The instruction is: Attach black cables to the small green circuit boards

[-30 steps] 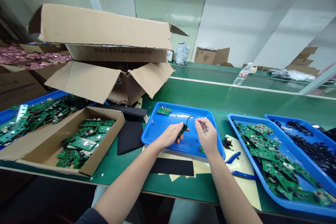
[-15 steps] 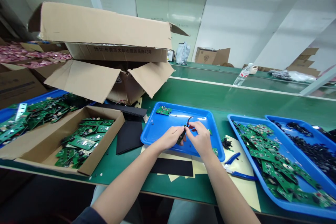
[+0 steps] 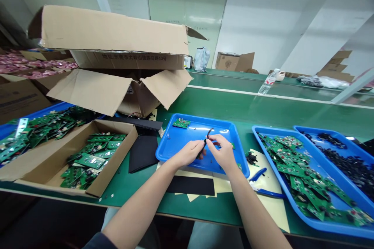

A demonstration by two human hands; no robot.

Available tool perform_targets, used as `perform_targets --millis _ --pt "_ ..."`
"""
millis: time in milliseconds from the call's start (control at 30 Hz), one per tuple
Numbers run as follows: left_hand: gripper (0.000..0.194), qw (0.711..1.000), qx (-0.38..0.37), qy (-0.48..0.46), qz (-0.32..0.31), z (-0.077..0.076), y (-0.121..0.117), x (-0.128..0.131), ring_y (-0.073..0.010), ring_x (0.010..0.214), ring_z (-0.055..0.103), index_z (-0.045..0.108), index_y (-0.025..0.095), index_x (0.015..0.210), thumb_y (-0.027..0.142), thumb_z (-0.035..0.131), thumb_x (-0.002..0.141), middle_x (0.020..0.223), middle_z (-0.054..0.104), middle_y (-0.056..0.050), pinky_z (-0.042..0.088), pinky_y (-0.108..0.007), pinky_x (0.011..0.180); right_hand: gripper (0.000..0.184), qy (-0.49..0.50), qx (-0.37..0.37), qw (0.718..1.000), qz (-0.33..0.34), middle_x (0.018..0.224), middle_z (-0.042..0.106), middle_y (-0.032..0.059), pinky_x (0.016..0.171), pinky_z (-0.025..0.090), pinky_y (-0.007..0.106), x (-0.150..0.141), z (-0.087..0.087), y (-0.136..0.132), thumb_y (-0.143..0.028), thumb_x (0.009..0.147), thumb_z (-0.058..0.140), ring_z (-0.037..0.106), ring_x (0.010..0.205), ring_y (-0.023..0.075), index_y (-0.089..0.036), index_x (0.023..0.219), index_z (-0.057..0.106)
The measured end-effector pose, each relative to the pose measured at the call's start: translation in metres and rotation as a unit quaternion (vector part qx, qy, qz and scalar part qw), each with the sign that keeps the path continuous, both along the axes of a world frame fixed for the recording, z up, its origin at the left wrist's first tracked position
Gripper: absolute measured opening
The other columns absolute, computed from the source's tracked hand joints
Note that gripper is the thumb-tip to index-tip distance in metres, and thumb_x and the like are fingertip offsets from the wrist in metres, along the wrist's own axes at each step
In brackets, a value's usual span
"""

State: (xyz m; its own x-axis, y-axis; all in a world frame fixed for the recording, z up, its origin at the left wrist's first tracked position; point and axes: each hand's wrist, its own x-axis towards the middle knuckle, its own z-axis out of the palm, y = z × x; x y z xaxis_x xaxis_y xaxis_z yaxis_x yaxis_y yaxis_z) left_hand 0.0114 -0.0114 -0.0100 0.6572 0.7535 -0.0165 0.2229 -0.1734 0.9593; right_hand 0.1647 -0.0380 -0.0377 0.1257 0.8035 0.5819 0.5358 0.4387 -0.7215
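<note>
Over the middle blue tray (image 3: 172,155), both hands meet fingertip to fingertip. My left hand (image 3: 188,153) is closed on a small circuit board (image 3: 201,152), seen nearly edge-on and partly covered by fingers. With its fingers pinched together, my right hand (image 3: 221,149) works at the board's upper end. A thin dark wire (image 3: 209,132) curves up from between the fingertips; its lower end is hidden. Another green circuit board (image 3: 181,123) lies in the tray's far left corner, and parts of others show beside my right hand.
Blue-handled cutters (image 3: 261,183) lie right of the tray, near small black parts (image 3: 251,158). Farther right are a blue tray of circuit boards (image 3: 306,179) and one of black parts (image 3: 347,163). At left stand a carton of boards (image 3: 117,167) and stacked cardboard boxes (image 3: 117,31).
The board in my left hand has turned more edge-on. The dark wire's free end has shifted slightly left and stands more upright. Both hands stay over the tray.
</note>
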Motion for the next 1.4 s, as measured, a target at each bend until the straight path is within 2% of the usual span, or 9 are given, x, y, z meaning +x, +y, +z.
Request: perform_targets --millis 133,233,333,500,633,833,967,1200,1400 --pt "0.03 1.0 0.009 -0.005 -0.003 -0.005 0.003 0.0 -0.0119 0.067 0.054 0.059 0.011 0.098 0.034 0.04 0.094 0.079 0.058 -0.004 0.045 -0.028 0.068 0.024 0.035 -0.025 0.999 -0.017 0.082 0.067 0.0088 0.068 0.056 0.032 0.002 0.002 0.0 -0.037 0.083 0.055 0.064 0.077 0.0196 -0.016 0.08 0.066" --pt "0.037 1.0 0.02 -0.003 0.008 -0.008 0.005 0.001 -0.0139 0.074 0.055 0.056 0.01 0.118 0.029 0.04 0.091 0.088 0.06 -0.007 0.047 -0.029 0.072 0.027 0.056 -0.045 0.997 -0.024 0.083 0.067 0.0093 0.068 0.055 0.032 0.004 0.003 0.0 -0.039 0.083 0.055 0.064 0.077 0.0198 -0.016 0.077 0.066" --pt "0.043 1.0 0.026 -0.002 0.011 -0.01 0.006 0.001 -0.0159 0.079 0.056 0.055 0.009 0.123 0.031 0.041 0.09 0.093 0.06 -0.008 0.047 -0.03 0.075 0.029 0.078 -0.065 0.994 -0.031 0.081 0.067 0.0095 0.067 0.055 0.032 0.006 0.004 0.0 -0.042 0.081 0.055 0.064 0.075 0.02 -0.015 0.075 0.066" --pt "0.047 0.999 0.038 -0.004 0.012 -0.009 0.006 0.0 -0.0174 0.084 0.058 0.055 0.008 0.127 0.034 0.04 0.09 0.099 0.061 -0.011 0.048 -0.031 0.077 0.035 0.105 -0.091 0.99 -0.031 0.071 0.065 0.0086 0.061 0.053 0.031 0.008 0.005 0.001 -0.047 0.078 0.058 0.062 0.067 0.0198 -0.014 0.071 0.064" --pt "0.043 0.998 0.054 0.003 0.016 -0.01 0.007 0.0 -0.0171 0.085 0.058 0.058 0.014 0.126 0.032 0.044 0.09 0.102 0.063 -0.01 0.047 -0.031 0.081 0.036 0.115 -0.099 0.988 -0.013 0.067 0.064 0.0071 0.06 0.052 0.031 0.008 0.008 0.0 -0.049 0.078 0.057 0.061 0.064 0.019 -0.014 0.068 0.064" --pt "0.042 0.997 0.066 0.018 0.028 -0.009 0.01 -0.002 -0.0148 0.075 0.056 0.059 0.014 0.125 0.028 0.047 0.088 0.089 0.065 -0.007 0.046 -0.031 0.081 0.029 0.115 -0.094 0.989 0.003 0.076 0.066 0.0074 0.069 0.053 0.032 0.007 0.009 -0.001 -0.044 0.076 0.06 0.063 0.07 0.0198 -0.015 0.072 0.065" --pt "0.04 0.996 0.072 0.021 0.042 -0.009 0.01 -0.002 -0.0147 0.075 0.055 0.061 0.016 0.123 0.027 0.05 0.087 0.084 0.065 -0.005 0.045 -0.031 0.081 0.028 0.114 -0.093 0.989 0.004 0.073 0.065 0.0064 0.067 0.053 0.032 0.005 0.008 -0.002 -0.043 0.076 0.061 0.062 0.067 0.0189 -0.016 0.071 0.064" --pt "0.04 0.997 0.047 0.01 0.057 -0.01 0.01 0.0 -0.0133 0.072 0.056 0.058 0.011 0.124 0.028 0.05 0.089 0.081 0.064 -0.005 0.045 -0.031 0.077 0.033 0.126 -0.102 0.987 -0.018 0.071 0.065 0.0072 0.066 0.052 0.033 0.003 0.006 -0.002 -0.047 0.076 0.061 0.062 0.065 0.0193 -0.014 0.071 0.064" --pt "0.038 0.999 0.02 -0.01 0.045 -0.013 0.01 -0.001 -0.0125 0.071 0.057 0.059 0.011 0.121 0.029 0.051 0.089 0.083 0.066 -0.006 0.047 -0.031 0.076 0.04 0.125 -0.099 0.987 -0.024 0.077 0.068 0.0098 0.066 0.052 0.033 0.007 0.002 0.0 -0.052 0.08 0.056 0.064 0.07 0.0213 -0.013 0.079 0.064"
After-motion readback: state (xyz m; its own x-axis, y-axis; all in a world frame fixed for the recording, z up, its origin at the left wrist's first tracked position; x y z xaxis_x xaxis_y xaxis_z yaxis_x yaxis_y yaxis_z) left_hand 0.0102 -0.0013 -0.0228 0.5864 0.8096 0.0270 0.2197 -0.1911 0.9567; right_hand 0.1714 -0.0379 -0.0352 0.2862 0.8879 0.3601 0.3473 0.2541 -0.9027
